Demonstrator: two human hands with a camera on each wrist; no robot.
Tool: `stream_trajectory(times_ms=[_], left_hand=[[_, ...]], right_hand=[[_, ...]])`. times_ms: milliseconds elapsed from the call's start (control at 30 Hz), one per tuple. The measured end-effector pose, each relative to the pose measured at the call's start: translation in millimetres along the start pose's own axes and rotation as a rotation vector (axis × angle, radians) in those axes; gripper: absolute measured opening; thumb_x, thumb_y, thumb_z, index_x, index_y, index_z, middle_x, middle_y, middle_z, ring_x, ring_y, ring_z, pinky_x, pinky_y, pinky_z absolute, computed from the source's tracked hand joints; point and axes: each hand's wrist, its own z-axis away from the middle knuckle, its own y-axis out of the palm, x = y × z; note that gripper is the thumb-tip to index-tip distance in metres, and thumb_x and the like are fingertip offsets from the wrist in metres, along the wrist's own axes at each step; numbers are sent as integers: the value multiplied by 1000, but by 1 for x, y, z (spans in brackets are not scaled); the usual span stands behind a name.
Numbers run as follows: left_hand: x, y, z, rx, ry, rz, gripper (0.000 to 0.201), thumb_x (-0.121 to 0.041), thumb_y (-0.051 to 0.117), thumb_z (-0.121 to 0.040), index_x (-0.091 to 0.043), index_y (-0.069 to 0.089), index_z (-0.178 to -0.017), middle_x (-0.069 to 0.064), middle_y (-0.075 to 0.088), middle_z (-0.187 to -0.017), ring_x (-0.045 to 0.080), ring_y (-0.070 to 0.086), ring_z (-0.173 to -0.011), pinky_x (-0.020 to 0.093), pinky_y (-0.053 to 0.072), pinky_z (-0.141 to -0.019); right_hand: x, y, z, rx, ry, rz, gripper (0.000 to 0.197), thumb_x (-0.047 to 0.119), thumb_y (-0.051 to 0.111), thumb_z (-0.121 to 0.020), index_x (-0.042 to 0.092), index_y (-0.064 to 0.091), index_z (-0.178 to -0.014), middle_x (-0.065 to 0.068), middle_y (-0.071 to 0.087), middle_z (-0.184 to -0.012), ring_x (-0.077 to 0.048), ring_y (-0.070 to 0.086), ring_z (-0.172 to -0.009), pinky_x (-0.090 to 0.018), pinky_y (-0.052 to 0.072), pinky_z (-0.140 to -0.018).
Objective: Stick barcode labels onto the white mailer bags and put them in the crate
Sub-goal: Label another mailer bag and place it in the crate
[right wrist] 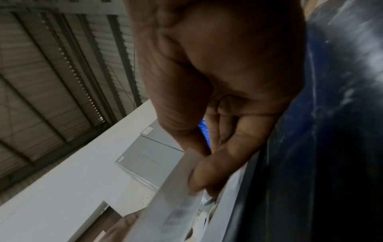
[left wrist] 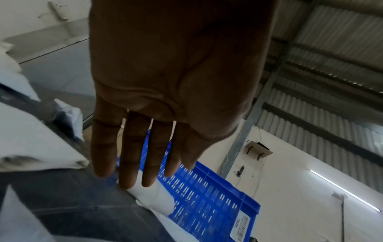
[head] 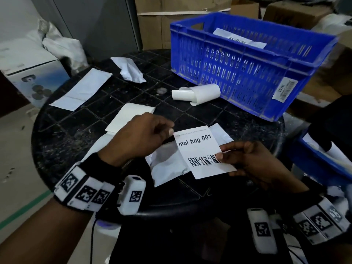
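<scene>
A white barcode label (head: 202, 151) printed "mal bng 001" lies tilted over a white mailer bag (head: 167, 166) on the black table (head: 72, 126). My right hand (head: 222, 152) pinches the label's right edge beside the barcode. In the right wrist view a finger of the right hand (right wrist: 199, 180) presses on the blurred label (right wrist: 176, 199). My left hand (head: 170, 129) touches the label's top left corner with its thumb tip. The left wrist view shows the left hand (left wrist: 145, 173) with straight fingers. The blue crate (head: 247, 73) stands at the back right and holds a labelled bag (head: 238, 40).
A curled label roll (head: 196, 93) lies in front of the crate. Flat white sheets (head: 83, 89) (head: 131, 115) and a crumpled white bag (head: 129, 70) lie at the left and back. Another blue crate (head: 323, 159) sits low at the right. Cardboard boxes (head: 171, 21) stand behind.
</scene>
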Motion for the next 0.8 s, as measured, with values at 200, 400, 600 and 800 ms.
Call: stream_trajectory(times_ms=[200, 400, 600, 800], left_hand=[[15, 3, -27, 89, -226, 296, 11, -23, 72, -96, -17, 80, -92, -7, 73, -67, -2, 57, -50, 19, 44, -51], [19, 12, -41, 224, -340, 373, 19, -26, 73, -94, -8, 80, -98, 8, 79, -98, 18, 65, -79, 27, 50, -63], [20, 15, -46, 244, -357, 350, 19, -27, 77, -91, -9, 81, -96, 11, 79, -95, 15, 64, -71, 23, 51, -55], [20, 20, -48, 255, -372, 348, 16, -24, 78, -90, -8, 81, -94, 5, 76, -81, 15, 61, -65, 21, 49, -51]], right_hand=[[17, 0, -5, 57, 31, 38, 24, 5, 81, -82, 0, 74, -104, -21, 73, -95, -24, 61, -76, -24, 58, -49], [16, 8, -13, 45, 57, 2, 24, 1, 77, -85, -3, 73, -108, -16, 78, -96, -16, 71, -72, -23, 59, -48], [16, 14, -16, 29, 59, 22, 22, 4, 80, -84, 1, 74, -105, -21, 76, -106, -22, 69, -85, -25, 60, -52], [13, 16, -14, 49, 72, 40, 28, 5, 79, -86, -4, 71, -111, -24, 74, -109, -26, 68, -90, -27, 62, -56]])
